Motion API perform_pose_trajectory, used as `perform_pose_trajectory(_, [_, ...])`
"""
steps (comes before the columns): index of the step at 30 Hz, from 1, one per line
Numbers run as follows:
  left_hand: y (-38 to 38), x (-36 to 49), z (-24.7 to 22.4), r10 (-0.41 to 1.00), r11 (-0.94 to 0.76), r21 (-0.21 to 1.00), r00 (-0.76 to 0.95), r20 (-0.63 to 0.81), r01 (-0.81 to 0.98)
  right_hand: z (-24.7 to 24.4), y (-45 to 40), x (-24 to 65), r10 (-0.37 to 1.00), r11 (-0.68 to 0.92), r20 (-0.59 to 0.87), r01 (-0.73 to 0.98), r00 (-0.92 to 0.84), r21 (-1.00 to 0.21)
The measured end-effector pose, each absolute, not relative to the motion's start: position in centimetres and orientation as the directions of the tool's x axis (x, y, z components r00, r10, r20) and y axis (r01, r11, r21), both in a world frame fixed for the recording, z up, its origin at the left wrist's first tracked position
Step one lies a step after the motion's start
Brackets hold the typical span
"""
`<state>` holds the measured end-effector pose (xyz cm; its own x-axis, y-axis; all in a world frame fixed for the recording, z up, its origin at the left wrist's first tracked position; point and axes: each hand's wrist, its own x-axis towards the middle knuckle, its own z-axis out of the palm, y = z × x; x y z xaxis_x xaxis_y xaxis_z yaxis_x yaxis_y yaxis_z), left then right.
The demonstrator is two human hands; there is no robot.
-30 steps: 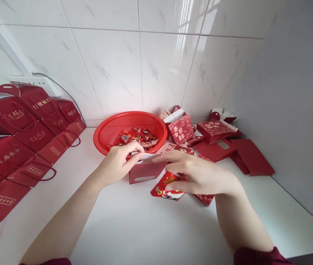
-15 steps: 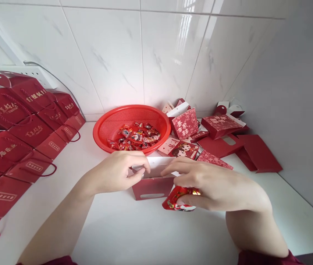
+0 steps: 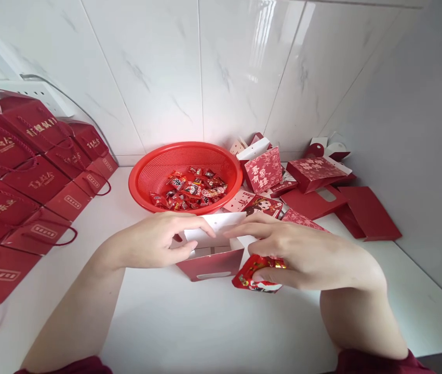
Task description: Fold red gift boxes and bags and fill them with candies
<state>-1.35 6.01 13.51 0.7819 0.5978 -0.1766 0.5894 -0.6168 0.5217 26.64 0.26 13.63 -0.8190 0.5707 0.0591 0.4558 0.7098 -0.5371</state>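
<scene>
An open-topped red box (image 3: 215, 266) with a white inside stands on the white table in front of me. My left hand (image 3: 158, 240) is at its left side, thumb and index finger apart over the opening, with nothing held. Red shiny candy packets (image 3: 257, 275) are gripped between the thumb and curled fingers of my right hand (image 3: 286, 254), just right of the box. The index finger of that hand reaches over the box's white flap. How many packets it holds, I cannot tell.
Behind the box sits a red mesh basket (image 3: 146, 195) with several wrapped candies (image 3: 193, 189). Stacked red gift boxes (image 3: 41, 179) with cord handles line the left. Folded and flat boxes (image 3: 314, 174) are heaped at the back right, near a tiled wall (image 3: 158, 78).
The box's top gapes wider, showing more of its white inside. My left hand has shifted slightly left, and the right hand still grips the packets. The view has tilted slightly.
</scene>
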Motion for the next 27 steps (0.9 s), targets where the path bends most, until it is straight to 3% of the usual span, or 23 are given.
perform_pose_trajectory(19, [6.6,-1.2,11.9,0.647,-0.572,0.453,0.716,-0.263,0.684,13.7,0.3,27.0,0.568,0.695,0.048,0.447,-0.822,-0.563])
perform_pose_trajectory(27, [6.1,-1.5,13.0,0.672,-0.547,0.362,0.654,-0.348,0.755,14.2,0.3,28.6,0.605,0.62,-0.049,0.51,-0.794,-0.596])
